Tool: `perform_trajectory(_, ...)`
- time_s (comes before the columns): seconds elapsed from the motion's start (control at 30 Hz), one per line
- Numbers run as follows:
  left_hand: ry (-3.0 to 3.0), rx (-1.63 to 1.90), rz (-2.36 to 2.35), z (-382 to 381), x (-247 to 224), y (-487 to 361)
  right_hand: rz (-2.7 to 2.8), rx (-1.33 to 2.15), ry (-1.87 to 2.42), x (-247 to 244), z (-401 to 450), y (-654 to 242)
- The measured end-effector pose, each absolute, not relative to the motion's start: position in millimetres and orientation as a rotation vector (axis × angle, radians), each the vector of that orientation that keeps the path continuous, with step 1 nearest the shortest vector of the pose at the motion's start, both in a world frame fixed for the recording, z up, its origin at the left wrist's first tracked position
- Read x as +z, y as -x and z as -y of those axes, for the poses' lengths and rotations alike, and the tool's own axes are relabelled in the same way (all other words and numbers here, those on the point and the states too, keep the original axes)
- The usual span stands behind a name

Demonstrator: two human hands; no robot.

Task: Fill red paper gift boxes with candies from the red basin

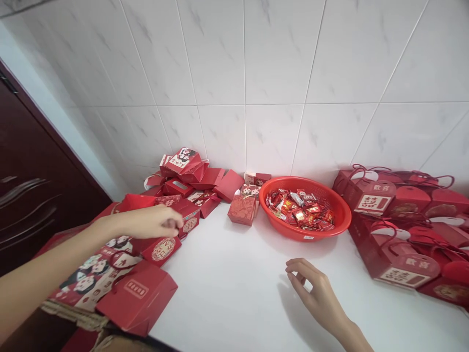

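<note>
My left hand (pixel 166 221) is over the pile of red boxes on the left, its fingers curled, beside a box with a round gold pattern (pixel 190 224). Whether it grips anything is too unclear to tell. Above the white table (pixel 227 288), my right hand (pixel 304 278) holds nothing, its fingers bent and thumb apart. Beyond it sits a red plastic basket (pixel 344 220) with wrapped candies (pixel 302 210) inside. A small patterned red box (pixel 242 210) stands left of the basket.
Closed red gift boxes with cord handles (pixel 399 254) stand in rows at the right. More red boxes (pixel 183 161) are heaped against the tiled wall (pixel 220 63). At lower left is a cardboard carton (pixel 73 315), and a dark door (pixel 36 171) is at far left.
</note>
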State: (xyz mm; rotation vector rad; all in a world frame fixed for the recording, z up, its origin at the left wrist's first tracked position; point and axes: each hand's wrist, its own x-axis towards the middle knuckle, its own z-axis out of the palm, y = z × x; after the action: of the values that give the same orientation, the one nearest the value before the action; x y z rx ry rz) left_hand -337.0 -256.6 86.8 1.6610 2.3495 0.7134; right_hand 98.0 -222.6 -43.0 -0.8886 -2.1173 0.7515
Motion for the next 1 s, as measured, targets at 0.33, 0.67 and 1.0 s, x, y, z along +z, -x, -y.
perform_trajectory(0.33, -1.736, 0.247, -2.222, 108.9, 81.1, 295.5, 2.165, 0.813, 1.09, -57.8, 210.5, -97.2)
perform_trajectory(0.67, -1.613, 0.44, -2.325, 71.7, 54.9, 308.4, 2.307, 0.76, 1.203, -61.1, 208.4, -97.2)
perform_trajectory(1.0, -1.545, 0.557, -2.261, 58.5, 58.5, 305.4, 2.358, 0.724, 1.198, -56.3, 209.8, -97.9)
